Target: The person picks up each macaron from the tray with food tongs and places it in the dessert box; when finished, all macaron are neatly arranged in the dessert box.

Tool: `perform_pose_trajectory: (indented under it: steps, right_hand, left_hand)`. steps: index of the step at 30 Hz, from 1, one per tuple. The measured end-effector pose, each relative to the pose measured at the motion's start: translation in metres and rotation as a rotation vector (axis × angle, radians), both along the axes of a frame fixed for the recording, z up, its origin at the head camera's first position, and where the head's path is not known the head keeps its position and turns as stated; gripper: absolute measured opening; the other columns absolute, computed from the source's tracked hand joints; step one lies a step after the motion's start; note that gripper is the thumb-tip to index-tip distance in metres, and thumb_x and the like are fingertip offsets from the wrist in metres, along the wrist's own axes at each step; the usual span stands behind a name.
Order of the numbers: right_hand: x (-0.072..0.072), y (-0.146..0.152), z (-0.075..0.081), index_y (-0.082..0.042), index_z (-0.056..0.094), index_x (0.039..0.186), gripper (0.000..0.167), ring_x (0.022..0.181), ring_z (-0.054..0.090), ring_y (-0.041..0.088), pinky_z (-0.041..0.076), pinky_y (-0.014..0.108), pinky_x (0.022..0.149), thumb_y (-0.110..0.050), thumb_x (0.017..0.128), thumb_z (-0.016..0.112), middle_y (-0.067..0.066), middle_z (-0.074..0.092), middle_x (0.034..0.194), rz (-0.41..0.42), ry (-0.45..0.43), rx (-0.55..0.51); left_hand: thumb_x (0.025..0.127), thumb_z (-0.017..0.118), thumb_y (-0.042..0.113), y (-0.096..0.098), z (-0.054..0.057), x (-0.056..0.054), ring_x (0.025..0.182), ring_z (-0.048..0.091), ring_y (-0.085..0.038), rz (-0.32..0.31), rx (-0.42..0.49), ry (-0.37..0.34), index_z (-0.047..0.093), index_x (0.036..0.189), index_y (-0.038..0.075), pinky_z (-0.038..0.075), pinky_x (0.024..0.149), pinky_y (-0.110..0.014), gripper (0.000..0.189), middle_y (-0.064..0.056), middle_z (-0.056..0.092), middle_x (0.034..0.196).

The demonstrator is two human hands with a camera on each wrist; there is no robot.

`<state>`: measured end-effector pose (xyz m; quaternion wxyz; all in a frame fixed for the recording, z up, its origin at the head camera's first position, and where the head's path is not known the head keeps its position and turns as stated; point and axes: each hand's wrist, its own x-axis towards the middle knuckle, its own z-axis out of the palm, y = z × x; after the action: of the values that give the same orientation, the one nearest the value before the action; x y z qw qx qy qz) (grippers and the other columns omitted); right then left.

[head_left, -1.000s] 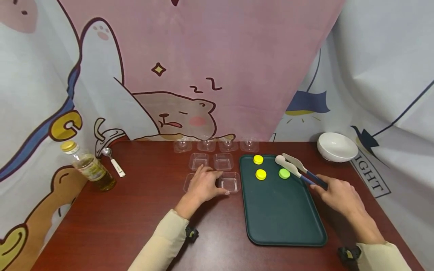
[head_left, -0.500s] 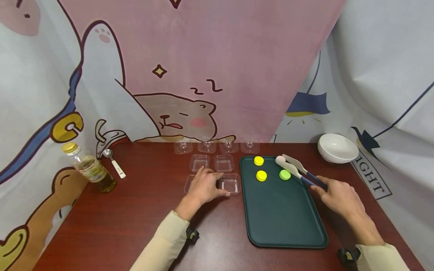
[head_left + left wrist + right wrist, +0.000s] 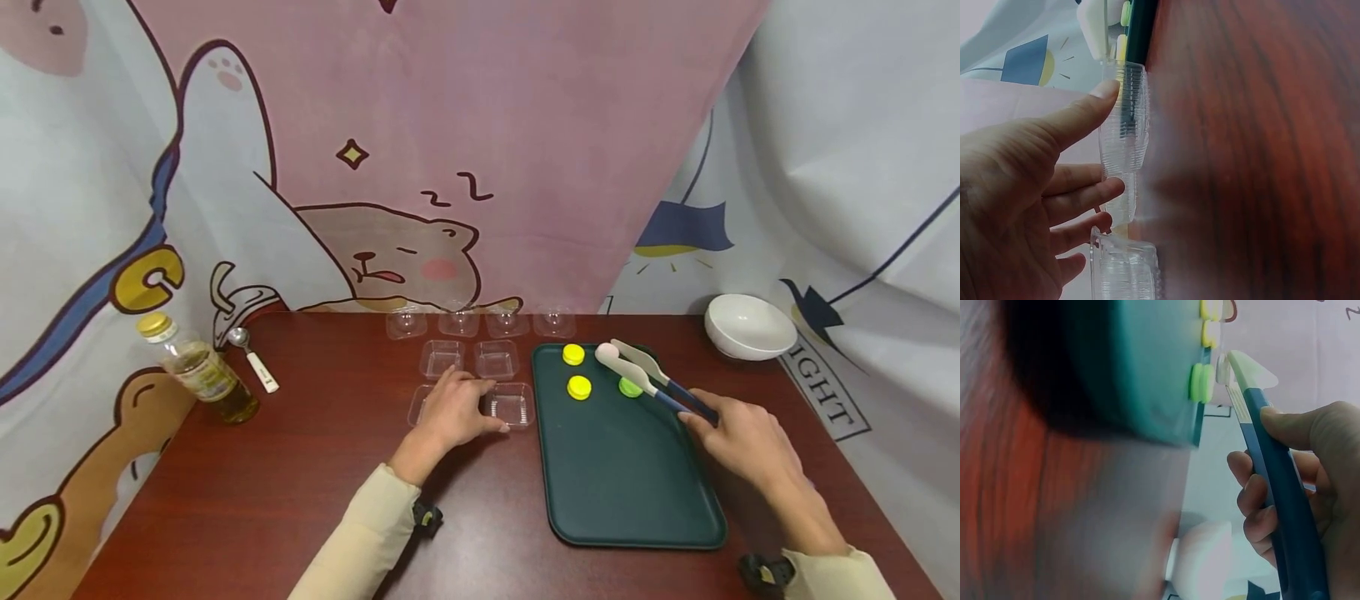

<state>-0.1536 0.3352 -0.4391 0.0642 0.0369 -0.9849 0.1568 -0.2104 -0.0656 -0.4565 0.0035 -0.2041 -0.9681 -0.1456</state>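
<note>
In the head view my right hand grips blue-handled tongs, thumb on one side and fingers curled round the other. Between their pale tips is a pale pink macaron, over the back of the dark green tray. On the tray lie two yellow macarons and a green macaron, partly covered by the tongs. My left hand spans a clear plastic box, its thumb at the near edge, loosely extended fingers towards the far edge. It partly hides another clear box.
Two more clear boxes stand behind, with several domed clear lids along the table's back edge. A white bowl sits back right. At left are an oil bottle and a small scoop.
My right hand has moved the tongs slightly left with the pale pink macaron, so they now overlap the green one more. The left hand stays in place.
</note>
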Motion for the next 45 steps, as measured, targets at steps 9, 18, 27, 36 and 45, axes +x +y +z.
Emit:
perform_pose_trajectory:
  steps: [9, 18, 27, 36, 45]
  right_hand:
    - [-0.001, -0.022, 0.011, -0.007, 0.066, 0.132, 0.044, 0.054, 0.04, 0.012, 0.027, 0.028, 0.048, -0.033, 0.096, 0.07, -0.004, 0.043, 0.06, 0.047, 0.026, -0.028]
    - [0.008, -0.036, 0.02, -0.01, 0.068, 0.131, 0.044, 0.053, 0.038, 0.009, 0.028, 0.026, 0.047, -0.036, 0.095, 0.071, -0.005, 0.041, 0.059, 0.092, 0.026, -0.046]
    - [0.013, -0.053, 0.022, -0.01, 0.07, 0.129, 0.043, 0.051, 0.035, 0.006, 0.029, 0.023, 0.046, -0.029, 0.091, 0.076, -0.005, 0.042, 0.063, 0.156, 0.052, -0.038]
    - [0.018, -0.067, 0.017, -0.011, 0.072, 0.125, 0.04, 0.051, 0.035, 0.001, 0.03, 0.021, 0.046, -0.027, 0.089, 0.078, -0.009, 0.042, 0.063, 0.229, 0.052, -0.061]
    - [0.021, -0.075, 0.012, -0.011, 0.073, 0.125, 0.042, 0.055, 0.034, -0.001, 0.028, 0.02, 0.048, -0.029, 0.088, 0.08, -0.012, 0.046, 0.066, 0.285, 0.082, -0.046]
  left_hand:
    - [0.07, 0.088, 0.054, -0.003, 0.002, 0.002, 0.128, 0.058, -0.026, 0.036, 0.018, -0.013, 0.068, 0.133, 0.018, 0.025, 0.126, -0.039, 0.075, -0.005, 0.075, 0.119]
    - [0.071, 0.087, 0.055, -0.001, 0.001, 0.001, 0.129, 0.057, -0.028, 0.026, 0.005, -0.014, 0.067, 0.135, 0.017, 0.026, 0.126, -0.039, 0.078, -0.006, 0.074, 0.123]
    - [0.07, 0.088, 0.054, 0.0, 0.001, 0.001, 0.134, 0.053, -0.027, 0.052, 0.033, -0.036, 0.065, 0.137, 0.018, 0.032, 0.123, -0.04, 0.079, -0.004, 0.072, 0.127]
    - [0.069, 0.088, 0.056, 0.002, 0.001, 0.003, 0.129, 0.054, -0.026, 0.054, 0.026, -0.023, 0.066, 0.137, 0.02, 0.046, 0.111, -0.042, 0.08, -0.002, 0.073, 0.125]
    - [0.07, 0.089, 0.055, 0.004, 0.0, 0.003, 0.126, 0.057, -0.027, 0.028, 0.037, -0.005, 0.067, 0.135, 0.018, 0.044, 0.113, -0.042, 0.078, -0.003, 0.075, 0.122]
